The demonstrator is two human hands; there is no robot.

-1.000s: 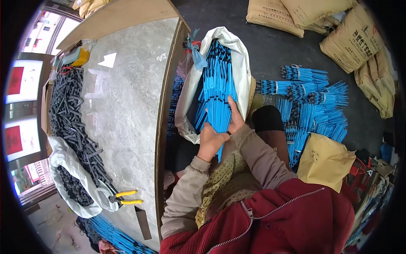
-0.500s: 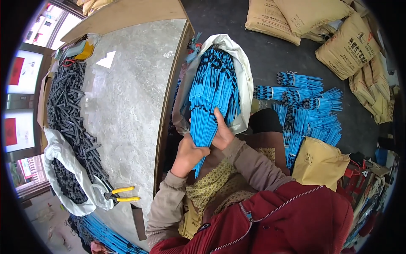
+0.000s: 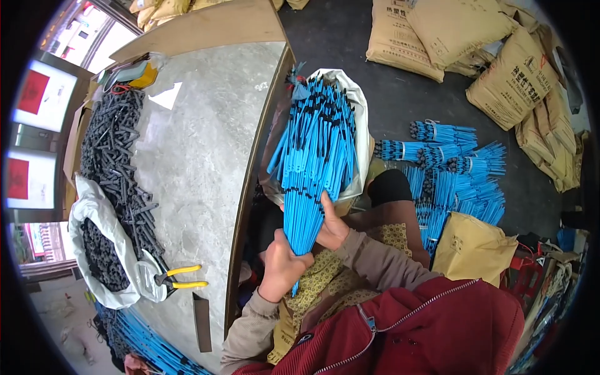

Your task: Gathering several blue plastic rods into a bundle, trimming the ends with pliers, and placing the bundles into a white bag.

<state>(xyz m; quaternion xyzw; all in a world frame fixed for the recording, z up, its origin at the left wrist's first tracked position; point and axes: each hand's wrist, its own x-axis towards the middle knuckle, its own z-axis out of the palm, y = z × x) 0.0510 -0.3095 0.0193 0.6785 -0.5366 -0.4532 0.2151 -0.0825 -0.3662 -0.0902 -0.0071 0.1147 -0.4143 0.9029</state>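
Observation:
A thick bundle of thin blue sticks with black tips is held tilted in front of me, its narrow end pointing down towards my lap. My left hand is wrapped around that narrow end in a closed grip. Farther up, my right hand clasps the bundle's right side, thumb on top; its other fingers are partly hidden underneath. Beyond the hands, many more blue sticks with black ends stand in an open white sack. The bundle's upper end overlaps these sticks, hiding the sack's near part.
To the left, a grey table bears a heap of dark grey pieces, a white bag and yellow-handled pliers. Tied blue bundles lie on the dark floor at right, near a paper bag and stacked brown sacks.
Both hands and the bundle have come slightly nearer to me, with the same hold. More of the sticks' tips in the sack now show. The view has shifted a little.

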